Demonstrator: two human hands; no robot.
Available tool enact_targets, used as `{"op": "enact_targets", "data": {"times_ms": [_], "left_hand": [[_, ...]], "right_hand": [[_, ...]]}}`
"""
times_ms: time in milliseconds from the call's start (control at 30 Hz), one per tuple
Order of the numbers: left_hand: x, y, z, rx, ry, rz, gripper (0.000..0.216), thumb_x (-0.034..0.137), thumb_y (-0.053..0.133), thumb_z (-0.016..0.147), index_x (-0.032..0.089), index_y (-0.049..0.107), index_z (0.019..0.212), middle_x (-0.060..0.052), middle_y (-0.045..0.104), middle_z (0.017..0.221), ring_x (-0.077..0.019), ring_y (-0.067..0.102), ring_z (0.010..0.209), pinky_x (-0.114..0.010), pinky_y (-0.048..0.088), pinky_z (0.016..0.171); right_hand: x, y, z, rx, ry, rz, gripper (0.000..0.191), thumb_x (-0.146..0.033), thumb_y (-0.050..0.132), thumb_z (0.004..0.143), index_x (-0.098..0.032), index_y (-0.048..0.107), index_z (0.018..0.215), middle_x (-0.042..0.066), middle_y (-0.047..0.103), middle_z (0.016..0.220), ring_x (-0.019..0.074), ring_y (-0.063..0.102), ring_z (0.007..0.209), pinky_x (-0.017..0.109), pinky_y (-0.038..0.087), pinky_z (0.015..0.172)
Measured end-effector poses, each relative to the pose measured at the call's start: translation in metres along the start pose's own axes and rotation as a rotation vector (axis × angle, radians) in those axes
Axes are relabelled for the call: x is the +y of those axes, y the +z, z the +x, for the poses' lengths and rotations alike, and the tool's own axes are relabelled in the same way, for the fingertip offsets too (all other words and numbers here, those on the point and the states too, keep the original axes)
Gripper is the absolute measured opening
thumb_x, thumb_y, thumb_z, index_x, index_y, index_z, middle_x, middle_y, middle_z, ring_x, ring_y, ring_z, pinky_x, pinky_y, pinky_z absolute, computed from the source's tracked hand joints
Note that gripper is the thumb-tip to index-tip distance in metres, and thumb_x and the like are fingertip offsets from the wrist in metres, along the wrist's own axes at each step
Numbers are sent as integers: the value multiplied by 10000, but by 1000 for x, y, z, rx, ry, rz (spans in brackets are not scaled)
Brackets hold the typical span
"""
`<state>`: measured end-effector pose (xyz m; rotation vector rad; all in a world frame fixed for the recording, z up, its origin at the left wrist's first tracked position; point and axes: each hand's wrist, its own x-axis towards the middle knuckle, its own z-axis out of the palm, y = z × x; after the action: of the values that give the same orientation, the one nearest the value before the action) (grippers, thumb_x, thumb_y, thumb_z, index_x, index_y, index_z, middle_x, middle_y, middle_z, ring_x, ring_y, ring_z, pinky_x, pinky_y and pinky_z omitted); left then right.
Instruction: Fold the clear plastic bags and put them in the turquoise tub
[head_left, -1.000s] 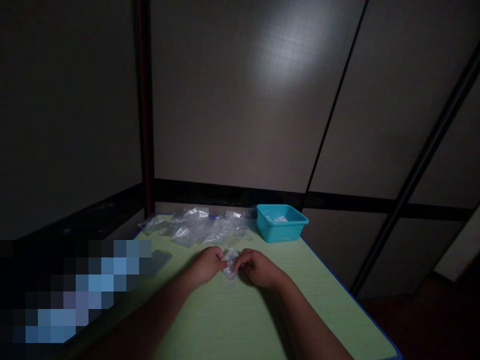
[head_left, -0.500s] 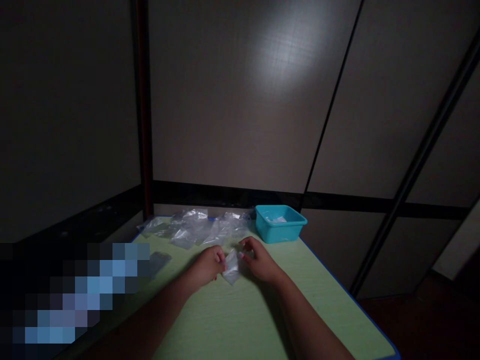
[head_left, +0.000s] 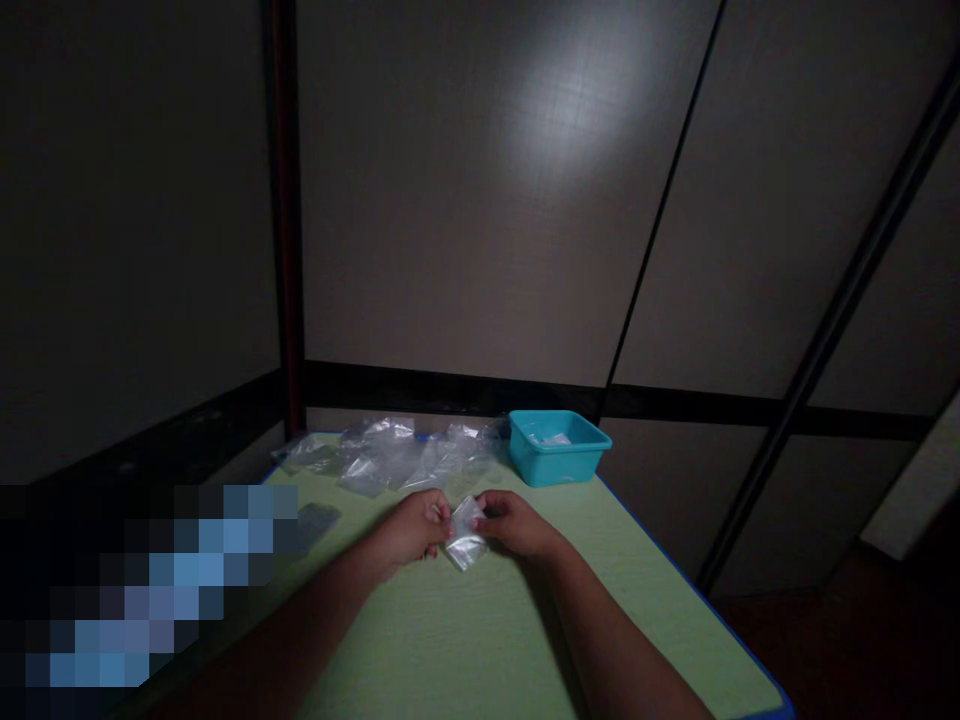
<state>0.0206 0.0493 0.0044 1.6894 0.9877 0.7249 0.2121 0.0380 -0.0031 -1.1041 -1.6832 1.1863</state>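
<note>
A small clear plastic bag (head_left: 465,535) is held just above the green table (head_left: 480,640), near its middle. My left hand (head_left: 411,528) pinches the bag's left edge with closed fingers. My right hand (head_left: 514,523) grips its right edge, fingers curled. Both forearms reach in from the bottom of the view. What the bag contains, if anything, is too dim to make out.
A heap of several clear plastic bags (head_left: 390,455) lies at the table's far left. A turquoise plastic tub (head_left: 557,446) stands at the far right corner. One dark flat bag (head_left: 319,519) lies at the left. Grey wall panels stand behind; the table's blue right edge drops off.
My right hand lifted off the bag half a second ago with fingers apart, then came back and closed on its right edge. The left hand stayed on the bag.
</note>
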Motion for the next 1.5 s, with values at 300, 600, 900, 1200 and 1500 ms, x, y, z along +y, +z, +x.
{"op": "enact_targets", "data": {"times_ms": [300,600,900,1200,1500], "left_hand": [[4,0,-3,9,-7,-77,179,248,593,615,179,449,697,102,441,398,-48,382,314,-148,210,354],[13,0,-5,57,-42,-252,357,372,665,607,144,532,846,9,608,635,-112,556,551,-196,369,486],[14,6,-9,-76,-70,-468,397,413,683,618,96,625,850,-104,671,811,-182,615,750,-309,441,745],[17,7,-11,-89,-38,-584,364,334,728,588,86,637,839,-119,670,827,-216,620,787,-344,443,778],[18,7,-9,-21,-64,-594,396,354,736,569,77,629,831,-126,673,804,-226,632,760,-350,463,753]], "right_hand": [[-5,2,0,-36,19,211,320,-377,723,565,-113,602,700,2,563,595,75,441,502,207,318,493],[-5,1,2,132,-36,232,321,-393,722,553,-105,605,633,13,581,578,86,462,491,223,328,495],[-19,10,1,224,-113,295,293,-386,693,609,-119,582,657,5,559,580,88,457,498,222,331,497],[-15,9,2,253,-122,303,298,-389,649,665,-130,523,585,-37,463,498,56,353,441,201,251,440],[-14,12,1,227,-78,287,297,-405,649,656,-130,540,639,-27,490,538,62,375,463,200,260,447]]}}
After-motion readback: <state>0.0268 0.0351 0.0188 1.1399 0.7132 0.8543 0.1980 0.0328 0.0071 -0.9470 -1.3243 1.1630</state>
